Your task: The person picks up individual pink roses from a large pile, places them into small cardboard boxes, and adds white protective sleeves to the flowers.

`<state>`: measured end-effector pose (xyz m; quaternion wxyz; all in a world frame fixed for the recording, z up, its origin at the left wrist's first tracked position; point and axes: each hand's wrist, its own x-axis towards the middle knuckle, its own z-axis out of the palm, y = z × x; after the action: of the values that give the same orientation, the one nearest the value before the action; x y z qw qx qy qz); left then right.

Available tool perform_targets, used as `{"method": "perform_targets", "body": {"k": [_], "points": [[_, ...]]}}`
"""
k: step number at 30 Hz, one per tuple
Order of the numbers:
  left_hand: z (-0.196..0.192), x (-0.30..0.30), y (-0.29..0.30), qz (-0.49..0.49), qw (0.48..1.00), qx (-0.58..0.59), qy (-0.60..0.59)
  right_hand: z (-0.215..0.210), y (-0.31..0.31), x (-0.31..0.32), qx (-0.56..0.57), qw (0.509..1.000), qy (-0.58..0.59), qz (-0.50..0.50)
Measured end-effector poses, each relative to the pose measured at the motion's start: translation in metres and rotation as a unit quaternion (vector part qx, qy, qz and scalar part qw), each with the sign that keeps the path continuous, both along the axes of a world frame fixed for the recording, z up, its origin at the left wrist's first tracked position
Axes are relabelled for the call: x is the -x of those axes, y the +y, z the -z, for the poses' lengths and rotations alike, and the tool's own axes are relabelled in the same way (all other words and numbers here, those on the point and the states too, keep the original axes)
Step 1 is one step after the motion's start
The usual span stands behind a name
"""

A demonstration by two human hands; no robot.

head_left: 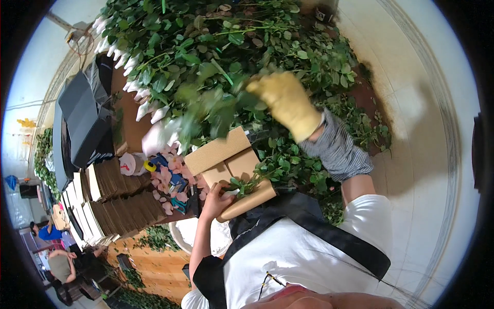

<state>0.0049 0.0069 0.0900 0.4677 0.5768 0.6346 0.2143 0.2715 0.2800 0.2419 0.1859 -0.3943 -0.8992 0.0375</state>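
Observation:
My right hand (285, 100), in a yellow glove with a grey striped sleeve, is closed round the stem end of a leafy rose (208, 110). The rose is smeared by motion; its pale head (156, 139) points left, above scattered pink petals (172, 177). My bare left hand (217, 200) has its fingers curled over the left edge of a brown cardboard wrap (242, 164), which lies partly folded in front of me. Some leaves and a whitish bit lie on the cardboard beside my fingertips.
A large heap of leafy roses (206, 46), many heads in white sleeves, covers the table beyond. Stacked cardboard sheets (126, 211) stand at left, near black boxes (82, 118) and a yellow tape roll (150, 166). A white tub (180, 232) is below. Other people (62, 265) are far left.

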Motion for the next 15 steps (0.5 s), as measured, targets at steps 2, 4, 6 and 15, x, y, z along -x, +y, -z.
{"method": "perform_targets", "body": {"k": [2, 4, 6, 15], "points": [[0.001, 0.002, -0.003, 0.007, 1.0, 0.002, 0.015, -0.006, -0.026, 0.018, -0.087, 0.991, -0.093, -0.033], [0.012, 0.003, -0.01, -0.013, 0.999, -0.045, 0.029, 0.048, -0.003, 0.019, -0.01, 0.991, -0.135, 0.008], [0.017, 0.003, -0.009, -0.007, 0.999, -0.022, 0.045, 0.131, 0.024, -0.005, 0.063, 0.996, -0.051, 0.032], [0.009, 0.003, -0.003, -0.005, 0.999, -0.019, 0.051, 0.178, 0.026, -0.038, 0.15, 0.977, 0.106, 0.106]]}}
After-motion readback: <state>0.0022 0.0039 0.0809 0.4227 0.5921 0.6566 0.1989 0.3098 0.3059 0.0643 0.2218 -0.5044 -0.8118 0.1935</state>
